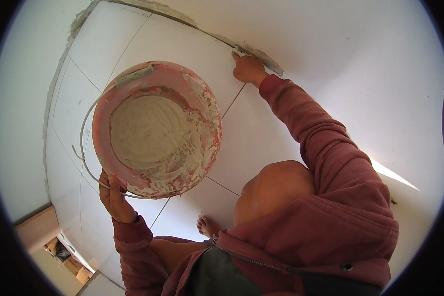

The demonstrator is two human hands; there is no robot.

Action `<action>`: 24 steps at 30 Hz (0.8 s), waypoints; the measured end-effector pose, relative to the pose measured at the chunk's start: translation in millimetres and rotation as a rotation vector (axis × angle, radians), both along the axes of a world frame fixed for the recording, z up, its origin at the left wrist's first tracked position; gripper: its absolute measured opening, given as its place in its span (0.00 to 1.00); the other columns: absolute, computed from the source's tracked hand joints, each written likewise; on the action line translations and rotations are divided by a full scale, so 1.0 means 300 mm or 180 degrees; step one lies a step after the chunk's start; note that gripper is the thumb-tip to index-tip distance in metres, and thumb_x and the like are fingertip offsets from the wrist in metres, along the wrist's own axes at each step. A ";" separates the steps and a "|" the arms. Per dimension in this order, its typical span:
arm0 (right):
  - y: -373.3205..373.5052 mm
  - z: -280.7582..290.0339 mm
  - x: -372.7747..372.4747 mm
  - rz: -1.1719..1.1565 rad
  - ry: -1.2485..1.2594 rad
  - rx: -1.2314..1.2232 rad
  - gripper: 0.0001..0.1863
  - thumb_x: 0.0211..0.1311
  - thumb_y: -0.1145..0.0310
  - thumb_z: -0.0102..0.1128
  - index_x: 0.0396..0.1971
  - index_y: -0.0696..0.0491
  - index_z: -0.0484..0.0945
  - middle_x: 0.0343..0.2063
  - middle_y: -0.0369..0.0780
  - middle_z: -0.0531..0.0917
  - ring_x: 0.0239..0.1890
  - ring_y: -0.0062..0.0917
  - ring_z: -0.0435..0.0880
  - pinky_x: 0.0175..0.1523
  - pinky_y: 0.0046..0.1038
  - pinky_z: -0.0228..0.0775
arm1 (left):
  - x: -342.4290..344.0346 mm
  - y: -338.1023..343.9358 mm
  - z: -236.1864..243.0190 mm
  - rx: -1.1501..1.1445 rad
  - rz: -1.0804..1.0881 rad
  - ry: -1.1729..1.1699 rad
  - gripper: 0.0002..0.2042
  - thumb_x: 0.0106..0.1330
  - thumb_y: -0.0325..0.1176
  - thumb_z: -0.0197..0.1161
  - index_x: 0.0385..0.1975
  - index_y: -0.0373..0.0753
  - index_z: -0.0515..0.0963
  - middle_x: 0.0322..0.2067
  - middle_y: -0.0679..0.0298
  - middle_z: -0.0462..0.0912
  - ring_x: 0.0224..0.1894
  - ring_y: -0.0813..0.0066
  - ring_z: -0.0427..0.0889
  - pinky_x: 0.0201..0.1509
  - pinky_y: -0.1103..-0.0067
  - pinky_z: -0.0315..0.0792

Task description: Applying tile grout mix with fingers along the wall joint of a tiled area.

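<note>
A round red bucket [96,132] holds a pale, wet grout-like paste [150,130], smeared thickly over its inner wall and right side. My left hand [114,198] grips the bucket's near left rim, fingers on the outside, beside the thin wire handle [85,123] that hangs along the left. My right hand [249,68] reaches to the seam between floor and wall; one finger is stretched out and touches the paste there. Its other fingers look bent and are partly hidden, with no tool visible in it. A rough strip of grey paste [264,56] runs along that seam beside the hand.
Large white tiles [182,44] with thin dark joints cover the floor. White walls rise at the left and right, with grey paste along their base. My bare knee [276,190] and foot [208,226] are close to the bucket. A doorway at the lower left shows boxes [73,265] beyond.
</note>
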State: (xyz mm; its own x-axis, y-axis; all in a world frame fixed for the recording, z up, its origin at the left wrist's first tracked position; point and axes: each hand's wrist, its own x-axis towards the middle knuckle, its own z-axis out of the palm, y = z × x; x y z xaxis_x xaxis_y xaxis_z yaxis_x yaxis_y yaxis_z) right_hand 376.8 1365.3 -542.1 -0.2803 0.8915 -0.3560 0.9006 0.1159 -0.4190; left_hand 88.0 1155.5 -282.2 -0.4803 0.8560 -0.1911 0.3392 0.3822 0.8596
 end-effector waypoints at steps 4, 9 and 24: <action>0.084 0.027 -0.067 -0.0006 -0.0022 -0.0068 0.28 0.42 0.70 0.42 0.51 0.55 0.60 0.27 0.48 0.77 0.32 0.40 0.76 0.38 0.38 0.67 | -0.040 0.078 -0.003 0.0178 0.0170 -0.0013 0.11 0.63 0.34 0.43 0.36 0.34 0.68 0.20 0.75 0.64 0.21 0.91 0.56 0.24 0.91 0.51; 0.108 0.006 -0.077 0.0189 -0.0372 0.0336 0.32 0.43 0.71 0.43 0.54 0.54 0.55 0.23 0.46 0.78 0.27 0.37 0.77 0.33 0.37 0.68 | -0.059 0.093 -0.010 0.0103 0.0095 0.0088 0.07 0.63 0.34 0.44 0.27 0.38 0.65 0.17 0.75 0.62 0.19 0.91 0.55 0.22 0.91 0.49; 0.047 -0.017 -0.072 0.0402 -0.0464 0.0519 0.22 0.45 0.70 0.47 0.45 0.56 0.65 0.21 0.43 0.78 0.23 0.34 0.78 0.29 0.33 0.69 | -0.022 0.036 -0.020 0.0056 0.0070 0.0014 0.14 0.63 0.33 0.43 0.43 0.32 0.67 0.20 0.74 0.65 0.22 0.90 0.59 0.26 0.91 0.54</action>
